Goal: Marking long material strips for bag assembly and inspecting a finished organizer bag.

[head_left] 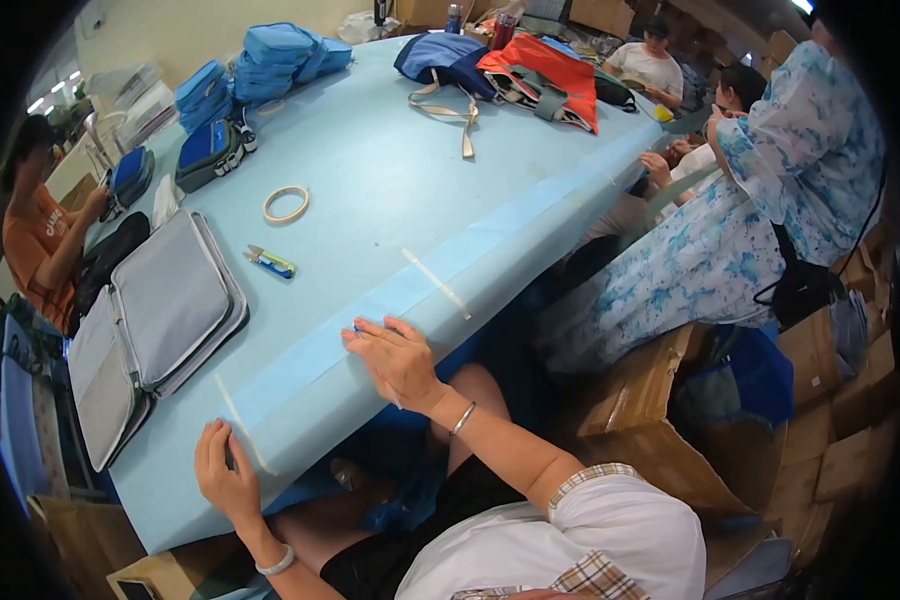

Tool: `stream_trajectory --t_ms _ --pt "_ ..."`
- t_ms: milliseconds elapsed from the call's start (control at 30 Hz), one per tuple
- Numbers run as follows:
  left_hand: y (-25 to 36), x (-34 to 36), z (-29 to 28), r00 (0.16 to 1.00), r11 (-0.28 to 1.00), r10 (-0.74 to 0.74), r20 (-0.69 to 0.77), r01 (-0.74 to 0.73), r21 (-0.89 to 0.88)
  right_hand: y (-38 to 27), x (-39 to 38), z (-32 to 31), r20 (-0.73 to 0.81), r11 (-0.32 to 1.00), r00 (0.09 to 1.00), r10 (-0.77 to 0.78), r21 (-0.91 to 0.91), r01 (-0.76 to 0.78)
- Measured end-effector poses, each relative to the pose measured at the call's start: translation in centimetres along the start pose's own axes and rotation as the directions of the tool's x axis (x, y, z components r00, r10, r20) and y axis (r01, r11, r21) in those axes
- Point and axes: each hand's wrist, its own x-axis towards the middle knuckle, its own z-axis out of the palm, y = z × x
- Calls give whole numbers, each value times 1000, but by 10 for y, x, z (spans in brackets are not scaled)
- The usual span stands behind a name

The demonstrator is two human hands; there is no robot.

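Observation:
My left hand (226, 474) rests at the table's near edge, fingers extended, with nothing visible in it. Just beside it runs a pale tape strip (242, 420). Farther right, my right hand (398, 362) lies over the edge with its fingers stretched forward. A slim pen-like thing with a blue end (357, 326) shows partly at its fingers; the hand hides the rest. Between and beyond the hands, a light blue band (315, 352) runs along the table edge. Another pale strip (435, 283) crosses it beyond my right hand.
On the light blue table (350, 160) are an open grey case (175, 295), thread snips (270, 262), a tape roll (286, 205), blue bags (280, 60) and an orange-and-navy bag (540, 75). People sit left and far right; a person in a floral garment (710, 215) stands right, near cardboard boxes (630, 400).

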Motion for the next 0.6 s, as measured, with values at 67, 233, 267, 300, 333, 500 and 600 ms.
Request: stream_trajectory --t_ms 67,233,267,300,333,500,600 --pt "-1 0 1 1000 1000 11 -13 -11 5 1 0 1 1 1000 1000 2 2 -2" --pt "-1 2 2 1000 1000 21 -9 -21 11 5 3 2 -27 1000 1000 -14 -13 13" --pt "0 2 2 1000 1000 19 -8 -19 14 5 3 2 2 1000 1000 -8 -20 8" --pt "-1 1 3 1000 1000 17 4 -17 12 4 1 4 -3 1000 1000 -10 -24 10" --pt "0 1 3 1000 1000 22 -11 -22 16 4 1 4 -46 999 999 -27 -20 27" --pt "5 0 2 1000 1000 -17 3 17 -6 8 -5 5 5 998 999 -33 -59 33" --pt "8 1 -2 999 1000 -12 -32 12 -2 10 -4 4 11 996 999 -34 -88 35"
